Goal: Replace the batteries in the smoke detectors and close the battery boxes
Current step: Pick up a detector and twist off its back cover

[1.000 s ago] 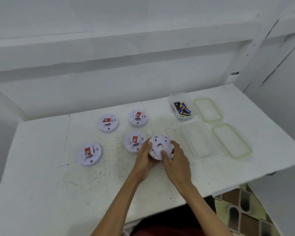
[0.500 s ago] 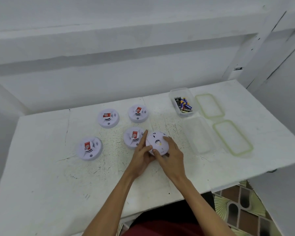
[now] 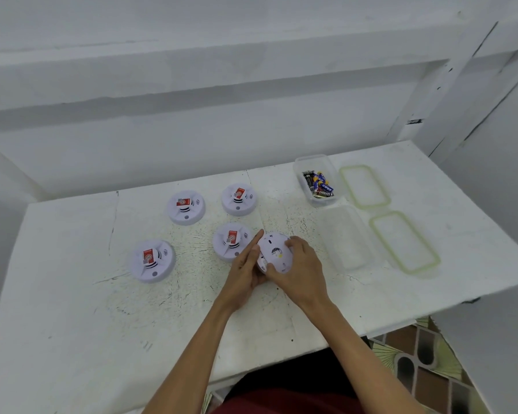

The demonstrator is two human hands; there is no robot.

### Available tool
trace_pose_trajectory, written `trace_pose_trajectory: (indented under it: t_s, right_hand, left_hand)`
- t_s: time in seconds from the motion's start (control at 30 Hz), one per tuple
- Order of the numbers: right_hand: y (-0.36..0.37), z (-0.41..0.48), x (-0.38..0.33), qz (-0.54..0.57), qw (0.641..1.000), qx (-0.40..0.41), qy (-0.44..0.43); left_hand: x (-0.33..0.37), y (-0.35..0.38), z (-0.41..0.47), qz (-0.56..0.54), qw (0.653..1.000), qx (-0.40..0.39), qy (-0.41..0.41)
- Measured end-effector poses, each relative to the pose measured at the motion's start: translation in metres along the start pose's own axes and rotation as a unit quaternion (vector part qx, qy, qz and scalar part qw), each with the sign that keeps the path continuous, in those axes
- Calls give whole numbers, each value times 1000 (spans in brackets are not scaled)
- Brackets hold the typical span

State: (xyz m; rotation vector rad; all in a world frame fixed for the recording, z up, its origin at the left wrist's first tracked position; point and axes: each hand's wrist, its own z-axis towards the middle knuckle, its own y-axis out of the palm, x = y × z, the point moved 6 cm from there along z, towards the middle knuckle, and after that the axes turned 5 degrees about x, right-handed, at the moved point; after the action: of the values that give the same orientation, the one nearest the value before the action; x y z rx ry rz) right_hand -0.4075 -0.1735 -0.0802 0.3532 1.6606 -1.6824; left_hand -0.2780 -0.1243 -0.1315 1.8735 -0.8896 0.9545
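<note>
White table [image 3: 72, 324], scuffed, everything sits on it. Right side: near lid [image 3: 404, 242], green-rimmed, lying flat. Just left of it is the empty box [image 3: 346, 237], clear, uncovered. Behind those, far lid [image 3: 364, 186] lies flat beside the battery box [image 3: 310, 158], which is also uncovered.

Left hand [image 3: 245, 270] and right hand [image 3: 299, 264] meet at table centre, both holding the held detector [image 3: 274, 252], which is back side up, tilted, and lifted just off the table. Left hand: index finger straight along the left rim, thumb on the edge, other fingers hidden under it. Right hand: fingers curled over the right rim, thumb on the near edge.

Face up, red labels showing: front-left detector [image 3: 153, 261], back-left detector [image 3: 186, 207], back-right detector [image 3: 239, 199], and middle detector [image 3: 231, 242], just beside the left hand.

Batteries [image 3: 319, 185] are piled inside the battery box.
</note>
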Motion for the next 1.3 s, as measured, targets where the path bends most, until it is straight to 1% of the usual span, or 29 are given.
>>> trace_pose_trajectory:
  t_s: [0.13,0.33,0.47,0.6,0.67,0.73,0.83,0.93,1.13,1.23,1.3]
  right_hand:
    - [0,5,3,-5,999,-39,19]
    - [-1,11,13,94,983,-114,105]
    - [0,14,16,89,981,-135,109]
    - [-2,18,13,67,987,-113,97]
    - [-4,20,13,75,988,-90,102]
    - [-6,22,16,100,986,-59,122]
    - [-9,25,22,131,978,-11,164]
    - [-13,27,26,148,971,33,184]
    - [-6,24,46,211,946,39,244]
    - [-6,22,48,175,959,32,222]
    - [-7,21,46,143,968,37,201]
  left_hand:
    - [1,2,-2,19,1000,-3,-4]
    - [0,2,-4,37,999,19,9]
    - [-2,3,-3,51,998,29,18]
    - [-3,2,-2,60,997,32,26]
    - [-4,0,-1,83,995,36,38]
    - [-5,-4,0,101,992,52,57]
    - [-8,-11,-1,90,988,94,81]
    - [-8,-10,-7,95,981,122,113]
    - [-3,-8,-17,139,965,145,170]
    - [-3,-10,-18,138,962,164,172]
    - [-2,-10,-18,135,963,164,166]
